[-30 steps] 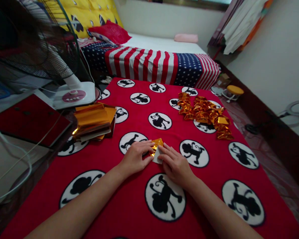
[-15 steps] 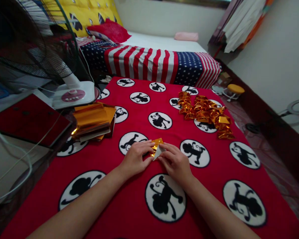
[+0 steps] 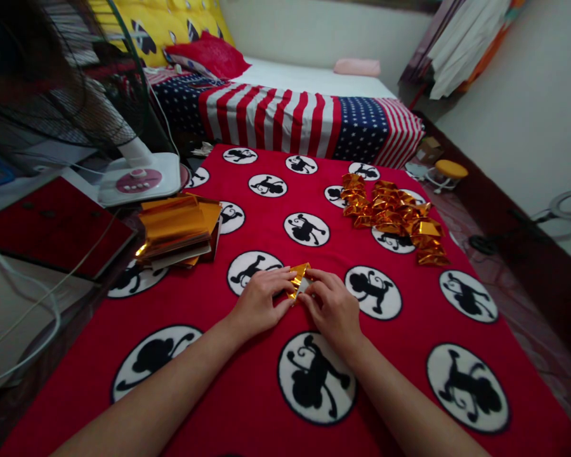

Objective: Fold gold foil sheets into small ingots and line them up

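A small sheet of gold foil paper (image 3: 299, 277), partly folded with some of its pale underside showing, lies on the red cloth (image 3: 209, 393) between my hands. My left hand (image 3: 265, 296) grips its left side, fingertips on top and thumb at the near edge. On the right side, my right hand (image 3: 330, 303) pinches the paper with thumb and fingers. Parts of the paper are hidden under the fingers. To the left sits a stack of flat gold foil sheets (image 3: 176, 225). Several folded gold foil pieces (image 3: 390, 209) stand in rows at the back right.
An electric fan (image 3: 140, 178) with a white base stands at the left, beside a dark red panel (image 3: 52, 222) and a pale cable (image 3: 52, 298). Beyond the cloth is a bed (image 3: 276, 120) with a striped cover. A yellow stool (image 3: 451, 169) is at the right.
The right side of the paper has been folded further over, so less of its pale underside shows. My right hand has shifted slightly left; my left hand stays in place.
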{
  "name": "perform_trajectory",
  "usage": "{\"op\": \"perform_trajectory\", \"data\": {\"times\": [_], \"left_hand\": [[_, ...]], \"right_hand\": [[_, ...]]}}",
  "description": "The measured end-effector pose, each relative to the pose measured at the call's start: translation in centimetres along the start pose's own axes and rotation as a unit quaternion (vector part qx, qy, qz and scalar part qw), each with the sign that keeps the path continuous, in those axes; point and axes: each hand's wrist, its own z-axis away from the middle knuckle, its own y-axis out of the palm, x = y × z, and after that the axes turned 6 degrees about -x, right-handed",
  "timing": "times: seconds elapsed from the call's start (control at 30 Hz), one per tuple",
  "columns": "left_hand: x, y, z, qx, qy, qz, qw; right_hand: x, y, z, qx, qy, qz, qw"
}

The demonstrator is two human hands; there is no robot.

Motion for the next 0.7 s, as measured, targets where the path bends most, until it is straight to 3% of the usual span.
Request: {"op": "perform_trajectory", "data": {"times": [0.33, 0.7], "left_hand": [[0.12, 0.12, 0.06, -0.003, 0.005, 0.002, 1.000], [-0.03, -0.07, 0.10, 0.011, -0.012, -0.003, 1.000]], "right_hand": [[-0.11, -0.52, 0.05, 0.024, -0.011, -0.013, 1.000], [-0.06, 0.19, 0.19, -0.006, 0.002, 0.001, 1.000]]}}
